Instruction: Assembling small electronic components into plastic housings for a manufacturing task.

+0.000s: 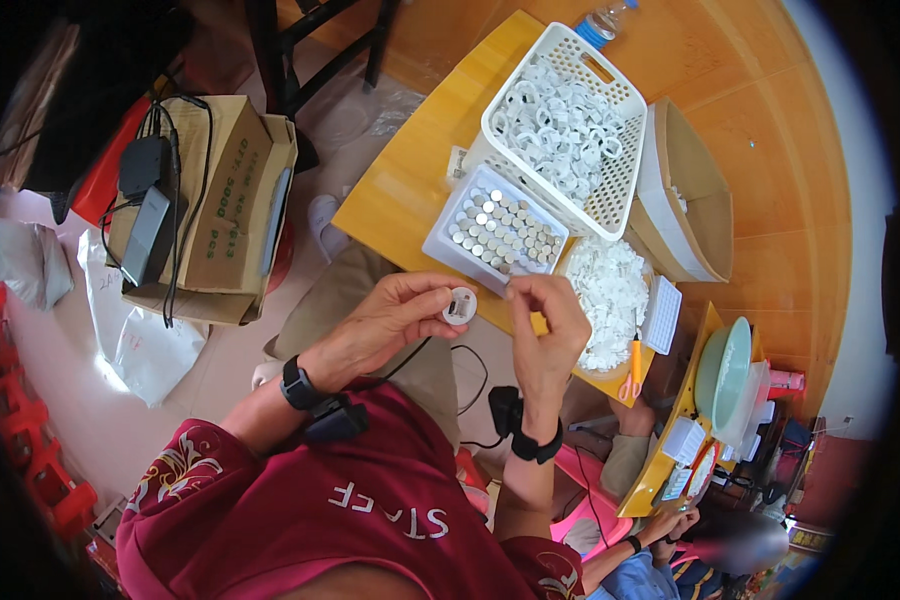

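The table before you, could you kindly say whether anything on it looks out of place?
The orange scissors lie by the edge of the table, next to the heaped white pieces, so they might get knocked off; nothing else stands out.

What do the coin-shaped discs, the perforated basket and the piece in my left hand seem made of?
Discs: likely metal; silvery, some glinting.
Basket: probably moulded plastic; white, with regular holes through its walls.
Piece in your left hand: perhaps plastic; smooth, white rim. Its inner parts are too small to tell.
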The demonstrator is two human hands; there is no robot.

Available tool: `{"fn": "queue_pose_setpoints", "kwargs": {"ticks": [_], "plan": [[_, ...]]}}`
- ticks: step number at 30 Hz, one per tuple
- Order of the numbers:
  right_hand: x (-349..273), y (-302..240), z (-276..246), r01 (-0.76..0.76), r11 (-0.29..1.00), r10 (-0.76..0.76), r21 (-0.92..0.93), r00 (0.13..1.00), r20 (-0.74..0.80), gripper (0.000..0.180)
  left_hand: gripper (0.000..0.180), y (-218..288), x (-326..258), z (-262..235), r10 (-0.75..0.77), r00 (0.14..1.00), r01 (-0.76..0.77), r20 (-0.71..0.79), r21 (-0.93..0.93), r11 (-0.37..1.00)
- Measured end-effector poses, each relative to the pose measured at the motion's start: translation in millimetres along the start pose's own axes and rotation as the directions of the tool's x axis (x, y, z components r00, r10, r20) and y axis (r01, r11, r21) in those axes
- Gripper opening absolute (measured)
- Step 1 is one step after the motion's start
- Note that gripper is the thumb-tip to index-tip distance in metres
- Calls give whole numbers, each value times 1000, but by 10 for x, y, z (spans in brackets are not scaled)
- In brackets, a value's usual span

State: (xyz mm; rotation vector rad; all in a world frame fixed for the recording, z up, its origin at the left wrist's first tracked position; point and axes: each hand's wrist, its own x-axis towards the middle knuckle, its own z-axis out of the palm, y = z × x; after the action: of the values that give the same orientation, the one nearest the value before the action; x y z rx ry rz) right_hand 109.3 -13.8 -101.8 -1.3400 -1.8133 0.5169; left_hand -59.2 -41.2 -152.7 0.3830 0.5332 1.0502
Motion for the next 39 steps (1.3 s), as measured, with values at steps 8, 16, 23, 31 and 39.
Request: {"fn": "queue_pose_setpoints", "kwargs": {"ticks": [8, 16, 23, 31, 39], "plan": [[-223, -53, 145, 210, 978, -209, -4, 978, 20, 24, 25, -44, 50, 47, 15, 1000, -14, -23, 48, 999], [-229, -4, 156, 291, 955, -287, -59, 955, 72, 22, 25, -132, 93, -39, 29, 999, -25, -16, 200, 980], [-249, 26, 87, 88, 996, -90, 20, 985, 147, 19, 24, -139, 96, 4, 19, 1000, -15, -13, 263, 965], [-234, 55, 31, 147, 985, -132, -88, 979, 154, 19, 24, -189, 179, 103, 49, 997, -33, -65, 221, 975], [-170, 32, 20, -127, 988, 115, 93, 986, 120, 10, 22, -157, 214, 145, 46, 997, -29, -60, 255, 966]]}}
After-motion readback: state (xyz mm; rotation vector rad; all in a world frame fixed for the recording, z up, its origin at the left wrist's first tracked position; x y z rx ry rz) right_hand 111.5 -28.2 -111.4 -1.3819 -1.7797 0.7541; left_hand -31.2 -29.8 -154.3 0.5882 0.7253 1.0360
